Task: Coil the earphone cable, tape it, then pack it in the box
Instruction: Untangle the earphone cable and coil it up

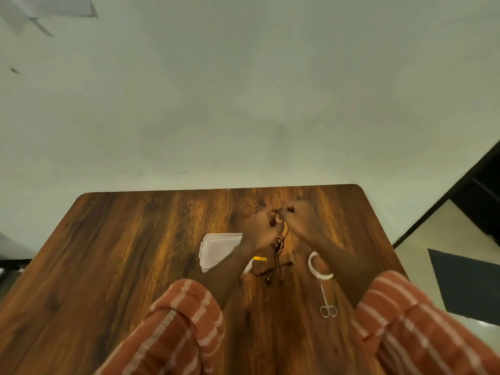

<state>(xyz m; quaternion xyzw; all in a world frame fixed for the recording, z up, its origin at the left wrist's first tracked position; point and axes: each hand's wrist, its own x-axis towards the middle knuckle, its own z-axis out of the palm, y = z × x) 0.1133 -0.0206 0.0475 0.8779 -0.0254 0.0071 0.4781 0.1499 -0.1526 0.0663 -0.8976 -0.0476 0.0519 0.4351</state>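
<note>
Mid-frame, the left hand [261, 230] and right hand [303, 221] are pinching the thin dark earphone cable [278, 247] with curled fingers; its tangled slack is trailing onto the wood-grain counter [121, 253], between the translucent rectangular plastic box [217, 250] and white tape ring [315, 266].

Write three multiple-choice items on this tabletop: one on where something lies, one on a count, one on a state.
1. Where do the scissors lie?
A. just nearer the person than the tape roll
B. inside the plastic box
C. at the table's far edge

2. How many hands hold the earphone cable?
A. none
B. one
C. two

3. What state is the cable in?
A. coiled and taped
B. hanging loose, its ends on the table
C. packed in the box

Key: 1 A, the scissors sit below the roll; 2 C, left hand and right hand both pinch it; 3 B, strands dangle untaped.
</note>
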